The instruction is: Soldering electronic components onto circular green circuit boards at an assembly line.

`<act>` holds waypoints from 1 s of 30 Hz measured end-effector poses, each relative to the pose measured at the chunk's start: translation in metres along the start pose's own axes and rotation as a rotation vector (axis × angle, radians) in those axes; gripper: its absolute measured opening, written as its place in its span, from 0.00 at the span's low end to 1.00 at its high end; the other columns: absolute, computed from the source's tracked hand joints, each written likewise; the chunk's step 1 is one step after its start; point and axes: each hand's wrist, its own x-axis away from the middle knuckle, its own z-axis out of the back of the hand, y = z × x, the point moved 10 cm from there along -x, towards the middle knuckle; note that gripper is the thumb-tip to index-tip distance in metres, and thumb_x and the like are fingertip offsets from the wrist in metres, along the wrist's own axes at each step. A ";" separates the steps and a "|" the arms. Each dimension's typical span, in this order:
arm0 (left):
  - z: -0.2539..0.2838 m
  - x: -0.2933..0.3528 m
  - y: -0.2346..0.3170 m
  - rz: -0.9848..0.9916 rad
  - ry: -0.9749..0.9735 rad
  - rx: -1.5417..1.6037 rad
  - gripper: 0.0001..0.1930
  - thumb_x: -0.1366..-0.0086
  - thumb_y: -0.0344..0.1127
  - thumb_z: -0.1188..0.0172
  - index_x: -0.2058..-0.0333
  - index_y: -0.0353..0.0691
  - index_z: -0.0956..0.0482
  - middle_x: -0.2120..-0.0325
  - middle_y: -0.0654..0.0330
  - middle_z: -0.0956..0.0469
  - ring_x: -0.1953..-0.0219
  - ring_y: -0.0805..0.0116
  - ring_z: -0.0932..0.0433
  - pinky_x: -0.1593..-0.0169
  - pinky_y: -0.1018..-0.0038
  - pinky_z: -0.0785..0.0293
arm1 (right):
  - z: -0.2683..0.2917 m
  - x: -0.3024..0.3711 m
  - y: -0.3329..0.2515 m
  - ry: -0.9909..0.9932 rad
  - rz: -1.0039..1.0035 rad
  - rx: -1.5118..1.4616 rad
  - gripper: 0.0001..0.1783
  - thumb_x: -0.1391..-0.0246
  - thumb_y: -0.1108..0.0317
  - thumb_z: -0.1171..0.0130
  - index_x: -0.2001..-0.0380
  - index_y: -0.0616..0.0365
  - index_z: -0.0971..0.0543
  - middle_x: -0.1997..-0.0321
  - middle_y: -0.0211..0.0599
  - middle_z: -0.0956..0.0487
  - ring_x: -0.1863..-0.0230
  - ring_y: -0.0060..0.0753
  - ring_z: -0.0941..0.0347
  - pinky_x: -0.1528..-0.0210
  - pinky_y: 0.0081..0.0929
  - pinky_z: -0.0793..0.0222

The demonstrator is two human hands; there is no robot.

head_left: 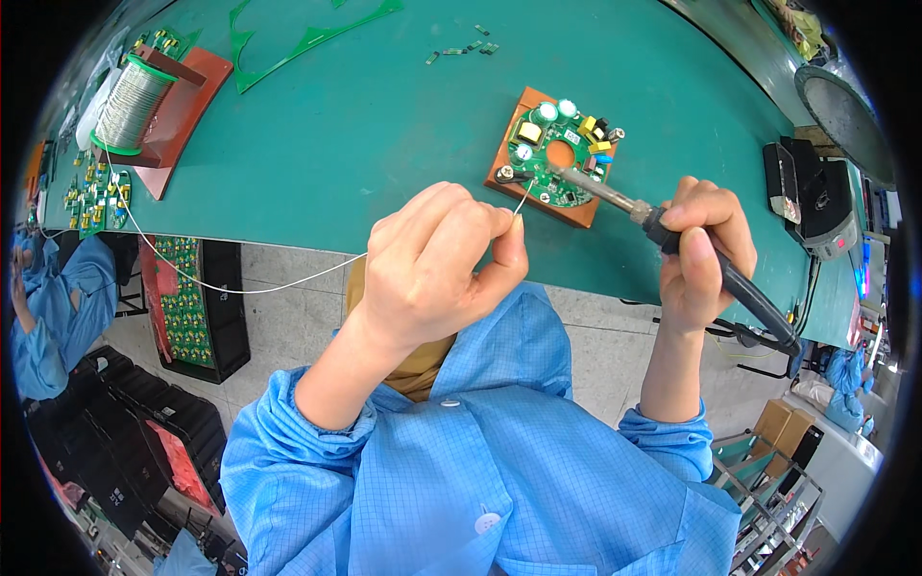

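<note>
A round green circuit board (567, 187) with a hole in its middle sits in a brown block fixture (506, 154) on the bench. Capacitors, yellow-wrapped coils and a blue part stand on it. My left hand (437, 259) pinches a thin solder wire (521, 203) between thumb and forefinger, its end at the board's near side. The wire trails left to a spool (136, 106) on a reddish-brown stand. My right hand (706, 245) grips a soldering iron (744, 288) by its dark handle. The iron's tip points at the board near the wire's end; exact contact is too small to tell.
A green board frame offcut (307, 43) and several tiny board pieces (463, 48) lie farther back on the green bench (384, 134). Small boards (96, 197) lie by the spool. A black device (814, 197) stands at right. Below left, a black crate (223, 307) holds boards.
</note>
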 end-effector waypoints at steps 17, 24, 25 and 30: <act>0.005 -0.006 0.011 -0.066 -0.242 0.166 0.07 0.61 0.22 0.36 0.80 0.35 0.25 0.85 0.62 0.32 0.83 0.72 0.36 0.81 0.75 0.44 | 0.128 0.035 -0.012 0.316 0.123 -0.093 0.16 0.41 0.60 0.52 0.61 0.64 0.28 0.77 0.30 0.37 0.77 0.18 0.45 0.78 0.17 0.50; 0.010 -0.004 -0.008 0.088 -0.291 0.102 0.10 0.58 0.25 0.33 0.74 0.37 0.22 0.75 0.57 0.30 0.74 0.63 0.30 0.73 0.72 0.34 | 0.220 0.081 -0.029 0.842 0.024 0.812 0.13 0.42 0.70 0.50 0.55 0.64 0.29 0.68 0.33 0.28 0.65 0.19 0.33 0.64 0.18 0.36; 0.010 -0.006 -0.010 0.107 -0.287 0.069 0.10 0.57 0.24 0.33 0.73 0.36 0.22 0.74 0.57 0.30 0.74 0.63 0.30 0.73 0.71 0.33 | 0.227 0.072 -0.018 0.705 0.066 0.980 0.14 0.42 0.70 0.49 0.54 0.64 0.29 0.65 0.34 0.27 0.61 0.22 0.32 0.59 0.19 0.36; -0.004 -0.013 -0.013 0.062 -0.274 0.005 0.13 0.55 0.24 0.34 0.68 0.37 0.23 0.71 0.56 0.29 0.70 0.62 0.28 0.69 0.71 0.30 | 0.211 0.047 0.009 0.426 -0.099 0.923 0.16 0.44 0.67 0.46 0.52 0.57 0.26 0.57 0.31 0.26 0.66 0.17 0.33 0.64 0.15 0.35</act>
